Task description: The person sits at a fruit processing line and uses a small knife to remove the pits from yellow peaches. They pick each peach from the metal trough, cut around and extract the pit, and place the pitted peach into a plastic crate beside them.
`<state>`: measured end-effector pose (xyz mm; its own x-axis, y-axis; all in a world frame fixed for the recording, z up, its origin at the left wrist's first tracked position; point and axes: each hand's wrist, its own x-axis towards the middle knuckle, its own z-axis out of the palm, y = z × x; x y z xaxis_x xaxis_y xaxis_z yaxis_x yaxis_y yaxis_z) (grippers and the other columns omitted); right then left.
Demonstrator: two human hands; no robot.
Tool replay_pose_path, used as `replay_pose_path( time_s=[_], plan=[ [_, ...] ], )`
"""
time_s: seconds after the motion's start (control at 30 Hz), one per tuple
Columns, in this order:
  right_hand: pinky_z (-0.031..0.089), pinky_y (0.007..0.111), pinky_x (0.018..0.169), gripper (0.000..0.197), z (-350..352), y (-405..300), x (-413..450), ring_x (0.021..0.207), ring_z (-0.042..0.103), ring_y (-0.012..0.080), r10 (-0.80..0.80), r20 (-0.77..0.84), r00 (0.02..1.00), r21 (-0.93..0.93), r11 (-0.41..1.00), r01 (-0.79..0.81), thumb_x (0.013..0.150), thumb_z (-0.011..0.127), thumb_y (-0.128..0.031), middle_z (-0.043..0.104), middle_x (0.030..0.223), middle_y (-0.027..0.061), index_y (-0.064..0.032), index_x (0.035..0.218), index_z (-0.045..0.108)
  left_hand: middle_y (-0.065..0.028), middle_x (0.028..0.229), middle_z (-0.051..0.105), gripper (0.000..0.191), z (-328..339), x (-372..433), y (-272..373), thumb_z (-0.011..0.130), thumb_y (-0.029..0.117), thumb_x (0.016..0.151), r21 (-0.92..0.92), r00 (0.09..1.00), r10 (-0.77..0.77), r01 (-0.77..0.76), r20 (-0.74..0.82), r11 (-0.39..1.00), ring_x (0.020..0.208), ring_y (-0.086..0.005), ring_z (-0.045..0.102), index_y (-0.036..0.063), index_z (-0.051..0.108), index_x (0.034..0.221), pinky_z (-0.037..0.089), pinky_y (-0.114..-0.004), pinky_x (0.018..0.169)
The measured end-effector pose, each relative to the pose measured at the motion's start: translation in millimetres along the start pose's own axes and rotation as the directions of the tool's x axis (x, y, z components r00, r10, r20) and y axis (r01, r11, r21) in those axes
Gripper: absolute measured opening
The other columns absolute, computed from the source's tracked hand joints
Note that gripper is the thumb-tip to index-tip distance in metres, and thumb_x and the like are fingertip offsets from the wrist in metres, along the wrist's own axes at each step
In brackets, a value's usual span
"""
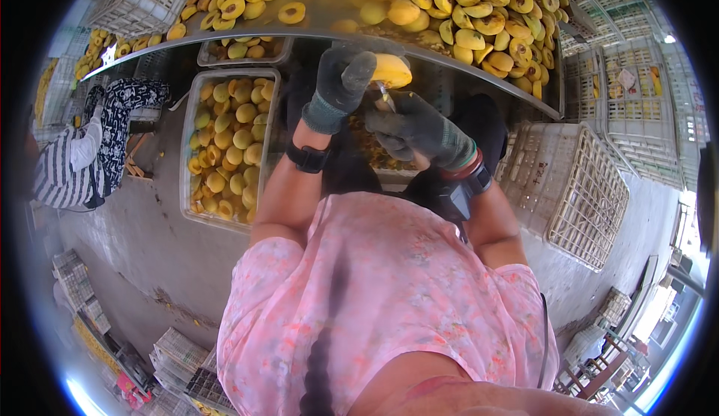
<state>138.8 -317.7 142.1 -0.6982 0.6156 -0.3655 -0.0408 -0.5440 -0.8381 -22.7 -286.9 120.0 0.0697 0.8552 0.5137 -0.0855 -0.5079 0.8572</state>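
Note:
My left hand (342,82), in a dark coated glove, grips a yellow peach piece (392,71) near the edge of a metal table. My right hand (413,127), gloved too, holds a small metal-tipped tool (385,97) whose end touches the underside of the fruit; its exact kind is hard to tell. Beyond both hands, halved peaches (488,23) are heaped on the wet metal table (314,35). To the left of my left arm, a clear plastic bin (186,135) holds whole and cut peaches (236,141). Part of another bin of fruit shows below my hands.
A co-worker in a striped top (70,157) sits at the left. Plastic crates (567,186) stand close on my right, with more crates (635,90) behind them. Another crate (140,0) rests at the upper left. Further crates (182,360) are at the lower left.

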Motion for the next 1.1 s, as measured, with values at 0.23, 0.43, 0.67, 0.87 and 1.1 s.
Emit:
replay_pose_path(
  time_s=[0.23,0.43,0.67,0.87,1.1],
  plan=[
    [0.031,0.021,0.043,0.008,-43,53,3,0.049,0.039,0.0052,0.114,-0.119,0.986,0.251,0.965,-0.082,0.09,0.054,-0.014,0.045,0.064,-0.0039,-0.0062,0.09,0.053,-0.0082,0.082,0.065,0.019,7,2,-12,0.059,0.016,0.087,-0.048,0.996,0.003,0.001,0.089,0.999,0.073,-0.0125,0.059,-0.0019,0.064,0.09,0.048,-0.025,0.066],
    [0.032,0.02,0.045,0.007,-15,42,7,0.052,0.043,0.0058,-0.112,-0.241,0.964,-0.126,0.989,0.083,0.09,0.054,-0.01,0.052,0.069,-0.0009,-0.0051,0.095,0.055,-0.0087,0.086,0.067,0.019,3,-9,-47,0.058,0.013,0.087,0.031,0.99,-0.138,0.139,-0.017,0.99,0.079,-0.0113,0.061,-0.0029,0.064,0.095,0.049,-0.026,0.07],
    [0.031,0.02,0.042,0.004,-8,37,18,0.05,0.041,0.0053,0.021,-0.185,0.983,-0.066,0.997,-0.033,0.088,0.056,-0.011,0.046,0.063,-0.0041,-0.0095,0.091,0.055,-0.0008,0.072,0.057,0.044,9,-6,-61,0.057,0.047,0.085,-0.335,0.799,-0.548,0.46,-0.248,0.822,0.066,-0.0113,0.054,0.0034,0.063,0.088,0.047,-0.027,0.065],
    [0.03,0.02,0.04,0.004,-11,44,28,0.046,0.039,0.0052,-0.263,-0.31,0.914,-0.31,0.936,0.164,0.088,0.056,-0.012,0.043,0.059,-0.0041,-0.0086,0.086,0.054,-0.0097,0.086,0.062,0.051,-91,-10,-66,0.053,0.053,0.084,-0.564,0.533,-0.418,-0.139,-0.735,0.814,0.077,-0.023,0.063,0.0048,0.054,0.102,0.05,-0.036,0.064],
    [0.032,0.021,0.039,0.007,-45,61,37,0.042,0.042,0.0074,-0.207,-0.542,0.815,-0.411,0.91,-0.042,0.086,0.056,-0.012,0.044,0.055,-0.0025,-0.0058,0.087,0.054,-0.0203,0.1,0.061,0.06,-330,-197,-154,0.056,0.054,0.08,0.373,0.409,0.049,0.768,-0.911,0.52,0.089,-0.0388,0.059,0.0016,0.054,0.111,0.047,-0.046,0.078]
  ],
)
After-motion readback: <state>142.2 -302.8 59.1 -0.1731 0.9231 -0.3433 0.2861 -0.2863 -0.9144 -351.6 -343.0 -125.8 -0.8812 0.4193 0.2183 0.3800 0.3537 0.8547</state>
